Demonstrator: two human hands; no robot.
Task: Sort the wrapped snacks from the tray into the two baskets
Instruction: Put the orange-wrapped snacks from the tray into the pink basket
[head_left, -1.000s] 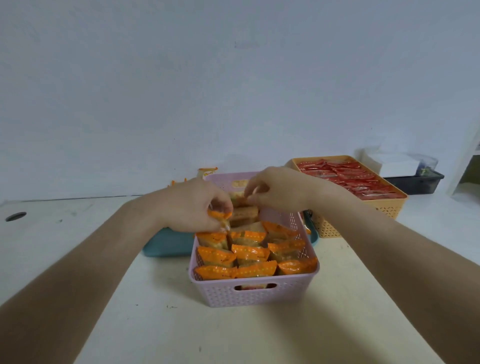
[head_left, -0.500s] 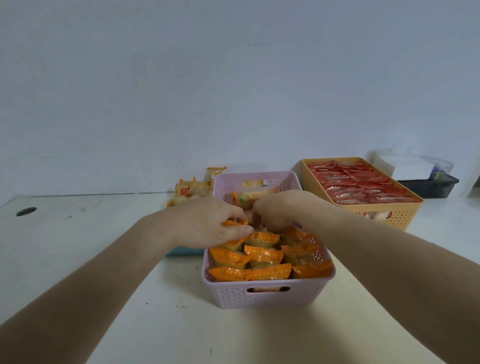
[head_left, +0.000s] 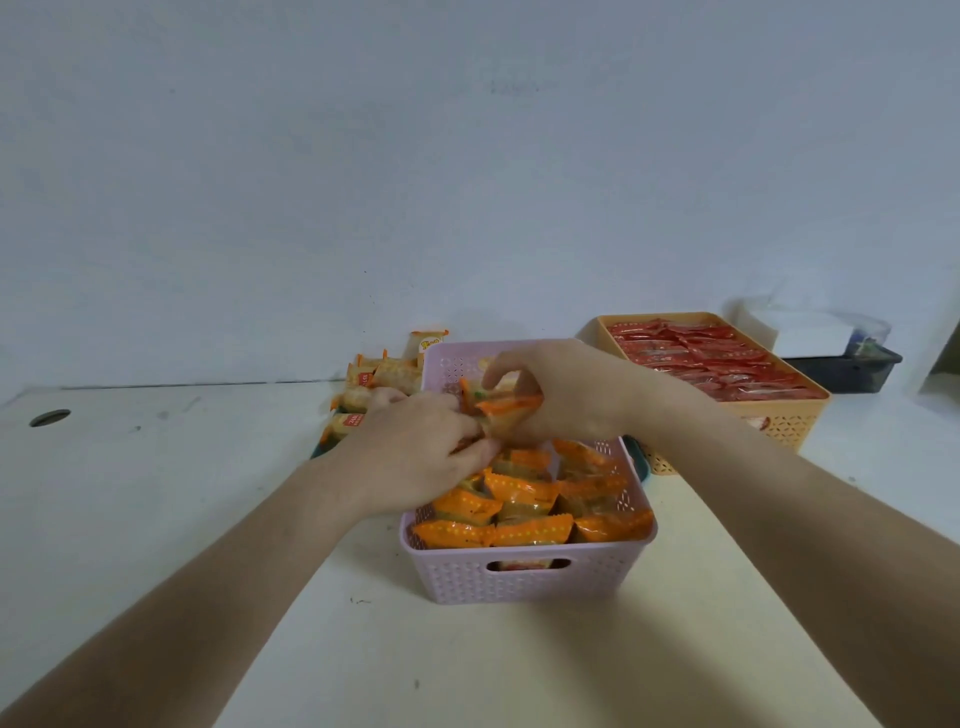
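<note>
A pink perforated basket (head_left: 524, 574) stands in front of me, holding rows of orange-wrapped snacks (head_left: 519, 491). Both hands reach into its middle. My right hand (head_left: 561, 392) pinches an orange-edged snack packet (head_left: 506, 410) above the rows. My left hand (head_left: 421, 452) is curled next to it, its fingertips pressed on the packets below; what it grips is hidden. Behind the basket, a teal tray (head_left: 640, 461) shows only at its edges, with several pale orange-trimmed snacks (head_left: 371, 382) lying at its left. At the right stands an orange basket (head_left: 779, 423) full of red-wrapped snacks (head_left: 711, 358).
A dark bin (head_left: 852, 371) with a white box (head_left: 810, 330) on top sits at the far right against the wall. The white table has a round cable hole (head_left: 49, 417) at far left. A plain wall rises behind everything.
The view has tilted down and the basket sits lower in the frame. My right hand has lifted a snack packet above the rows, and my left hand has shifted deeper among the packets.
</note>
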